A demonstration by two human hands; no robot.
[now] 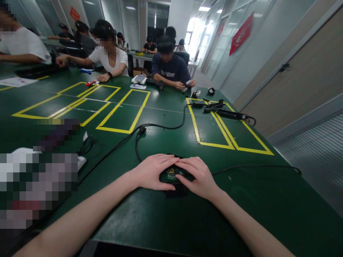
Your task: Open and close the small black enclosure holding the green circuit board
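A small green circuit board point(171, 175) with a yellow-ringed round part lies between my hands, over a flat black piece point(175, 192) on the table. My left hand point(154, 172) arches along the left of the board, fingers stretched and thumb apart from them. From the other side my right hand point(198, 176) curves in, its thumb tip at the board's right edge. The fingertips of both hands meet beyond the board and hide part of the black piece. Whether they press on it cannot be made out.
A black cable point(160, 126) with a plug point(142, 130) crosses the green table point(128, 221). Yellow tape point(118, 130) marks rectangles. Black tools point(227, 113) lie at right; blurred items stand at left. Across the table sit a person in dark blue point(171, 67) and others in white.
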